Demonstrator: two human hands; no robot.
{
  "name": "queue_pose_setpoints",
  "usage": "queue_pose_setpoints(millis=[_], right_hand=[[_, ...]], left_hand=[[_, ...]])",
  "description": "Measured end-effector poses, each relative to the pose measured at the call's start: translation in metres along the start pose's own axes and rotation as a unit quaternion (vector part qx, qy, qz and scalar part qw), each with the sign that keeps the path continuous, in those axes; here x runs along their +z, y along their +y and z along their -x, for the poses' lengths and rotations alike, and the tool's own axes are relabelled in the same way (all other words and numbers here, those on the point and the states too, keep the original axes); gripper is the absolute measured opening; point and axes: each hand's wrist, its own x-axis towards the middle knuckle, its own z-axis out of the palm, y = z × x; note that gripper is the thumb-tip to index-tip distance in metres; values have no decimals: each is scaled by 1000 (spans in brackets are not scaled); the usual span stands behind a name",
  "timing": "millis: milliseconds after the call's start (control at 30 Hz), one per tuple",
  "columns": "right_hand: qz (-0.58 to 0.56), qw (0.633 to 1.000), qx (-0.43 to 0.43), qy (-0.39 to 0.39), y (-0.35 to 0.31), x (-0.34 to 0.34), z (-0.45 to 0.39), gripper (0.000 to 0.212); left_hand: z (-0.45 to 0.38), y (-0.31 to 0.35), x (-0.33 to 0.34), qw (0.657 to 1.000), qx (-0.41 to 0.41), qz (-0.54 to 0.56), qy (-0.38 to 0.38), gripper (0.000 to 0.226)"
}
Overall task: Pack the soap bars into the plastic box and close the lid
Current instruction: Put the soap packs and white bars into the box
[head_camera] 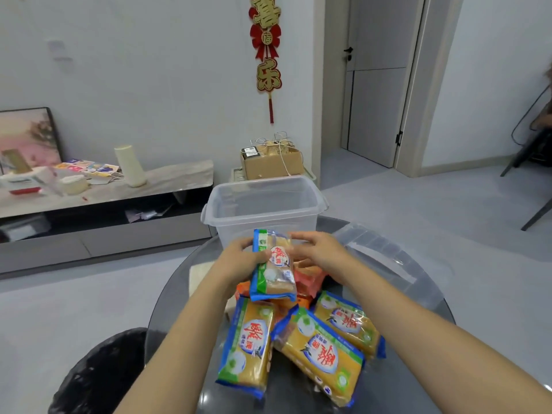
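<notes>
A clear plastic box (227, 201) stands open and empty at the far side of the round glass table (418, 297). Its clear lid (385, 255) lies flat to the right of it. My left hand (239, 258) grips a yellow soap pack with blue edges (273, 270), held upright just in front of the box. My right hand (319, 249) touches that pack's upper right side. Three more yellow soap packs (246, 345) (321, 354) (348, 322) lie on the table near me, with orange-red packs (309, 279) underneath the held one.
A black bin bag (98, 375) sits low at the left of the table. A low TV cabinet (104, 210) with clutter runs along the left wall. A cardboard box (271, 162) stands behind the plastic box. Chair legs (534, 216) show at the right.
</notes>
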Motion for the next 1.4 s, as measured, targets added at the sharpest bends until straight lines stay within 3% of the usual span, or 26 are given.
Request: queue_pose_setpoints(millis=[100,200,367,467,633,800,933,1067,1133,1267,1333,1400], right_hand=[[171,984,-38,6,1,3,-18,43],[281,958,-11,-59,-2,9,-27,44],[351,927,33,-126,-12,17,-35,52],[379,915,57,-122,-14,21,-34,53],[289,950,91,-73,-16,12,-28,42],[38,993,106,37,-29,-25,-4,13],[-135,980,76,123,-39,-46,19,7],[-254,959,59,113,-40,-41,29,6],[-278,951,63,118,-36,-30,29,11],[-217,963,37,157,-37,-7,25,21],[-192,968,2,160,-46,-3,23,33],[-156,975,-37,154,-58,-6,18,32]], left_hand=[[-10,-7,-11,1000,-10,9,24,40],[-9,-6,-20,999,-22,-2,26,38],[-8,-11,-32,998,-51,-20,8,39],[-3,-11,-39,998,-56,-22,5,35],[4,-2,-47,998,-57,-16,-9,33],[12,8,-40,1000,-19,-1,-6,31],[12,18,-22,996,-8,89,12,31],[11,25,3,985,2,169,41,34],[10,29,16,977,2,207,48,36],[4,43,33,964,16,259,53,33],[0,52,35,955,29,294,25,35],[-6,63,35,956,61,285,-5,33]])
